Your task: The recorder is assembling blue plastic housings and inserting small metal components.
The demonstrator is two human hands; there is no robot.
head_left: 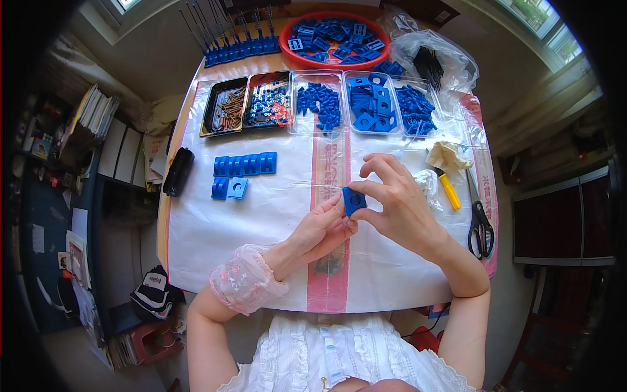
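Note:
Both my hands meet over the middle of the table on one small blue square plastic piece (354, 202) with a round hole. My right hand (398, 199) pinches it between thumb and index finger, the other fingers raised. From the left, the fingertips of my left hand (326, 225) grip its near-left edge. To the left on the sheet lies a row of blue plastic pieces (245, 164) with curved parts. Just below that row are another such blue piece (220, 188) and a flat square one with a hole (237, 188).
Trays of screws (230, 111), nuts (268, 98) and blue parts (373, 104) line the far side. Behind them stand a red basin (334, 64) and a blue rack with rods (241, 49). Scissors (481, 228) and a yellow-handled tool (449, 191) lie right, a black case (178, 172) left.

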